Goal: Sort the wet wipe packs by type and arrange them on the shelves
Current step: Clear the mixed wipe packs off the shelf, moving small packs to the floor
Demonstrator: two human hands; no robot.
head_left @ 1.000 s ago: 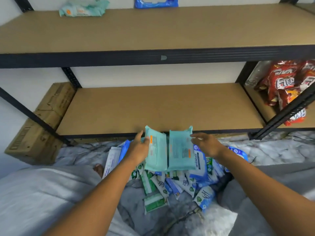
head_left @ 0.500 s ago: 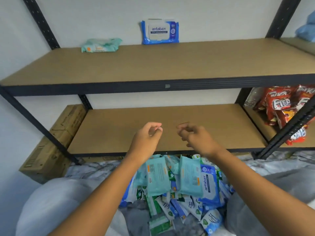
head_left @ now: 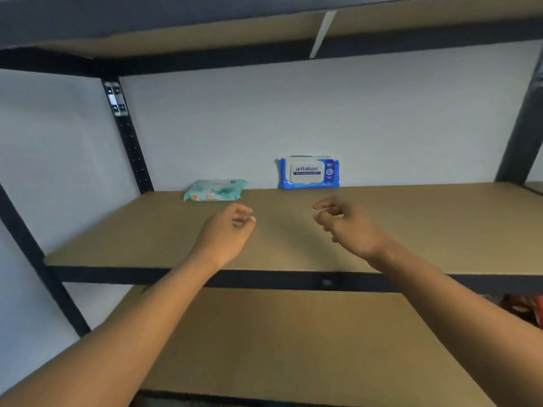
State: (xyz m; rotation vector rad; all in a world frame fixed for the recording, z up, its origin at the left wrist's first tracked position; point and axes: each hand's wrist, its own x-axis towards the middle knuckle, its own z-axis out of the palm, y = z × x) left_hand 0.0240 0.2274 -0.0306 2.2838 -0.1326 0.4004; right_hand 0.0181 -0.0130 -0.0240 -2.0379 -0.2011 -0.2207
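Left hand point(head_left: 226, 230) of mine hangs over the near part of the middle shelf point(head_left: 426, 230), released and holding nothing, the fingers loosely curled with the thumb close to the fingertips. My right hand point(head_left: 346, 227) is level with it, a little way to the right and just as empty, its fingers also curled loosely inward. The two hands are apart and touch neither each other nor the board.

Two wet wipe packs sit at the far edge of the middle shelf. The teal pack point(head_left: 215, 190) lies flat, beyond my left hand and slightly left of it, near the perforated black upright point(head_left: 129, 142). The blue pack point(head_left: 308, 172), printed "antabax", stands on its long edge against the pale wall point(head_left: 382, 113). It is to the right of the teal one and apart from it, farther away than the gap between my hands.

The lower shelf point(head_left: 293, 342) shows below, and the underside of the upper shelf point(head_left: 176, 39) crosses the top. Low at the far right is something red point(head_left: 526, 309), too blurred to name.
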